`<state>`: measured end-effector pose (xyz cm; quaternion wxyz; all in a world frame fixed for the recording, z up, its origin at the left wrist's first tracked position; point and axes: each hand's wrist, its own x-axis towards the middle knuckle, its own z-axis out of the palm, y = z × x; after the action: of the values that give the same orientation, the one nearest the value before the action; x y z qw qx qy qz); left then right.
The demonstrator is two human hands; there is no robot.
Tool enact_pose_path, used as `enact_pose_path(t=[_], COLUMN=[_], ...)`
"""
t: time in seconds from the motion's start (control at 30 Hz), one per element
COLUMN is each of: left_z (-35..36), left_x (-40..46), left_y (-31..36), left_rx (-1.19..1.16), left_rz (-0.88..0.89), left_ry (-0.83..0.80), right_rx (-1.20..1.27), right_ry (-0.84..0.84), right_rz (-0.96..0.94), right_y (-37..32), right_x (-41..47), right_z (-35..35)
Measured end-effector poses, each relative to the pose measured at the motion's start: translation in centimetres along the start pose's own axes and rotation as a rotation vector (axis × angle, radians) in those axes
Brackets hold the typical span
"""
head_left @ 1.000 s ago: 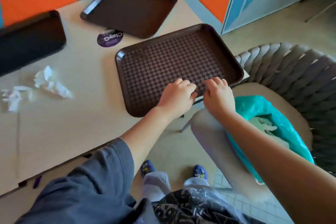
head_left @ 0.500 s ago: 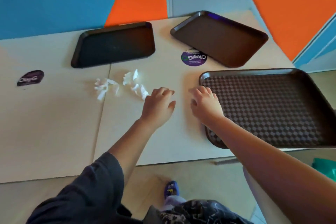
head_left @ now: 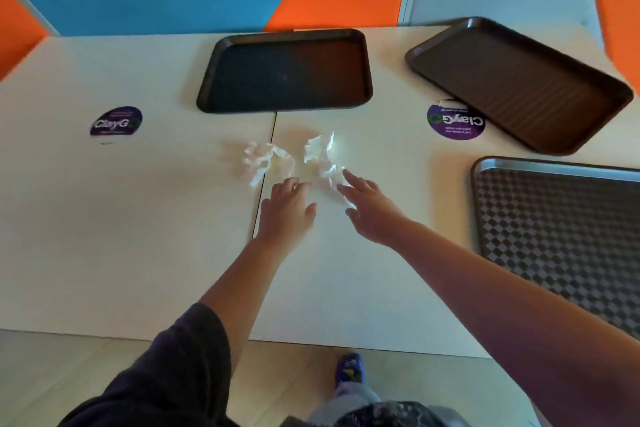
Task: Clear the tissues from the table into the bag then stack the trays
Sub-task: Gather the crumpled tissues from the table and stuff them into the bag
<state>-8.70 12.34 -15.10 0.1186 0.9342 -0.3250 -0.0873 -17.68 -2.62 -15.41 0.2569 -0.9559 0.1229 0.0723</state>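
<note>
Two crumpled white tissues lie mid-table: a left tissue [head_left: 265, 162] on the seam and a right tissue [head_left: 323, 158]. My left hand [head_left: 285, 213] hovers just below them, fingers apart, holding nothing. My right hand [head_left: 369, 208] reaches in from the right, fingers spread, its fingertips touching the lower end of the right tissue. Three dark brown trays rest on the table: a back middle tray [head_left: 287, 71], a back right tray [head_left: 516, 80] set at an angle, and a checkered tray [head_left: 561, 229] at the right edge. The bag is out of view.
The cream table [head_left: 121, 236] has two round purple stickers, one at the left [head_left: 116, 121] and one by the angled tray [head_left: 455, 121]. A blue and orange wall rises behind the table. My shoe [head_left: 349, 366] shows on the floor below the near edge.
Both hands left the checkered tray and moved left across the table to the tissues. The view swung left, so the bag and chair dropped out of sight.
</note>
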Motion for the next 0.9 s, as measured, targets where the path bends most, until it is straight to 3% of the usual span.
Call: enact_pose_path(t=[0.17, 0.57, 0.77, 0.9], left_z=[0.1, 1.7, 3.0, 3.7], left_x=[1.1, 4.5, 3.9, 2.2], left_y=[-2.4, -2.4, -1.2, 0.2], left_rx=[0.018, -0.010, -0.108, -0.289], left_rz=[-0.032, 0.005, 0.209, 0.300], left_ry=[-0.023, -0.002, 0.108, 0.069], right_rx=[-0.021, -0.020, -0.167, -0.080], right_ry=[-0.044, 0.138, 0.225, 0.236], right_rz=[-0.012, 0.009, -0.184, -0.130], right_y=[-0.2, 1.6, 2.6, 3.1], right_x=[1.9, 0.1, -0.9, -1.3], right_z=[1.6, 2.3, 1.9, 2.3])
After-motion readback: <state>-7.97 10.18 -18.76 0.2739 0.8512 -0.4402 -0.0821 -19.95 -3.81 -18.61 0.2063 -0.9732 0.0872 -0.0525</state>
